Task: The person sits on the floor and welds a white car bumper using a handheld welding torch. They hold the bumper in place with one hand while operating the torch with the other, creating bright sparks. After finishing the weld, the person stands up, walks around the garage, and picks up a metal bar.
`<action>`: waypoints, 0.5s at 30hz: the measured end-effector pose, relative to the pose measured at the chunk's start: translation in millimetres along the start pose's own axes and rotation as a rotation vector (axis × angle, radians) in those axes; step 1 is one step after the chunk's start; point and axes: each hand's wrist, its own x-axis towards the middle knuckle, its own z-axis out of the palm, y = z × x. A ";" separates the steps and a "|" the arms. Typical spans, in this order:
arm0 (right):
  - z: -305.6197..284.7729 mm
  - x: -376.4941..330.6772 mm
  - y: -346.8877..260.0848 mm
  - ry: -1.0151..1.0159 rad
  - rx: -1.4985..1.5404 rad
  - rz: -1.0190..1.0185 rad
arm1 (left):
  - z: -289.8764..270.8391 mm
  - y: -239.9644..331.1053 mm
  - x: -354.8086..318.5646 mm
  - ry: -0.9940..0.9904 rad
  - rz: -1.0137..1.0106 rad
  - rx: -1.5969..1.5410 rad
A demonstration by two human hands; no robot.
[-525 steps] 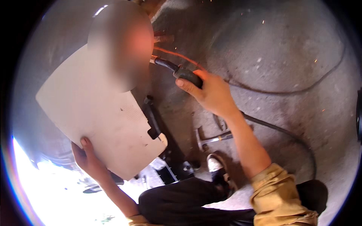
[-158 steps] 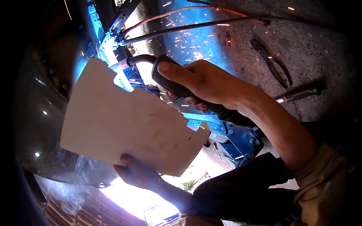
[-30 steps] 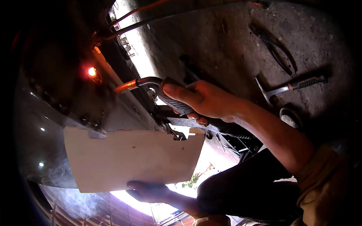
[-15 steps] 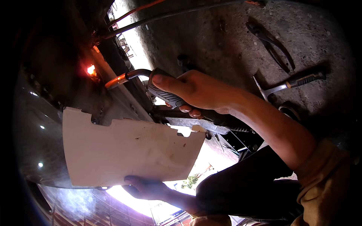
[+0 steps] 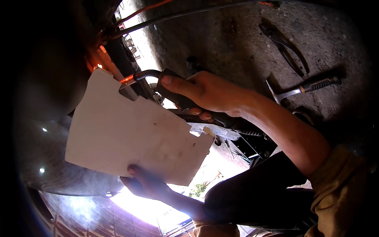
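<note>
My right hand [image 5: 217, 93] is wrapped round the dark handle of a welding torch [image 5: 171, 85]. The torch's bent neck points left, its nozzle lit orange at the notched upper edge of a pale cardboard sheet [image 5: 130, 130]. Low on that sheet, my left hand [image 5: 146, 185] grips the bottom edge, with the thumb on the near face. Beyond the sheet's top corner a small spot [image 5: 99, 66] glows bright on a metal part [image 5: 112, 65]. The sheet hides what lies behind it, including part of the metal seam.
On the rough concrete floor [image 5: 241, 43] at the right lie pliers [image 5: 283, 47] and a hammer [image 5: 294, 93] with a pointed head. A dark cable [image 5: 181, 17] crosses the top. Curved grey sheet metal [image 5: 87, 179] stands at the left, with smoke [image 5: 79, 209] below it.
My left hand has raised and tilted the cardboard, so its upper left corner now reaches the glowing spot. That glow looks smaller. The torch has barely moved.
</note>
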 end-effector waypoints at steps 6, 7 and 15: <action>-0.3 0.2 -0.2 -0.046 0.026 -0.030 | 3.9 3.0 3.3 -0.046 0.035 -0.049; -2.2 -0.2 1.6 -0.069 0.047 -0.062 | 4.0 3.9 3.9 -0.052 0.040 -0.044; -1.6 0.1 1.9 -0.015 -0.033 -0.006 | 3.3 7.1 10.0 -0.056 0.034 -0.012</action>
